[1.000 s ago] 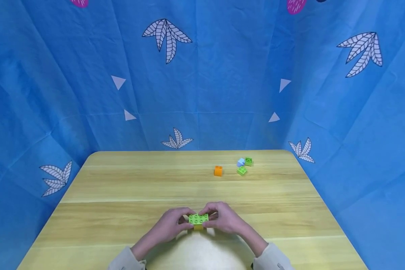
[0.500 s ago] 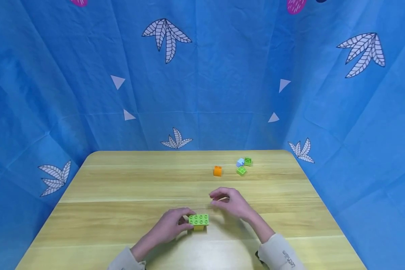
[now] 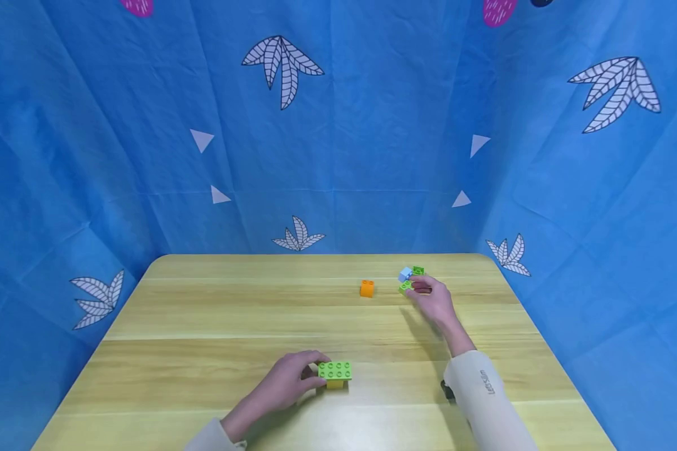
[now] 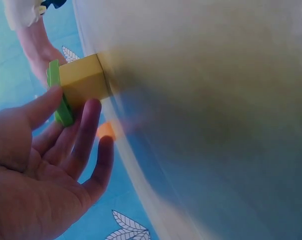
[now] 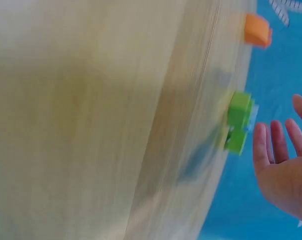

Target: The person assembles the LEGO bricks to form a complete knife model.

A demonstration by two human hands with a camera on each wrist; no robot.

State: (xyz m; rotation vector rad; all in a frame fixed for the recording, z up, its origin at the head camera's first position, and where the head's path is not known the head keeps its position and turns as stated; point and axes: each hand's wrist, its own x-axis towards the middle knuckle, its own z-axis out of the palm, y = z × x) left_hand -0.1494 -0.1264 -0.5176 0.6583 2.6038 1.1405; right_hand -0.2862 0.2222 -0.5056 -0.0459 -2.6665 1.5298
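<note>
My left hand [image 3: 286,383] pinches a flat light-green building brick [image 3: 338,368], eight-studded on top, by its left end near the table's front. Under that brick sits a yellow block [image 4: 83,77], narrower than the green piece. Far forward on the right, my right hand [image 3: 435,304] hovers over a small green brick [image 3: 404,287], thumb and fingers spread. The right wrist view shows these fingers apart from the green brick, with nothing between them. A light-blue brick [image 3: 405,274] and another green brick [image 3: 419,270] lie just beyond, partly overlapped by the fingers.
An orange brick [image 3: 367,289] stands by itself to the left of the green and blue group. The wooden table [image 3: 214,313] ends at a blue patterned cloth [image 3: 338,138] behind and at both sides.
My right hand has let go of the stacked bricks and moved forward and right to the small green brick. The left hand keeps its hold on the stack.
</note>
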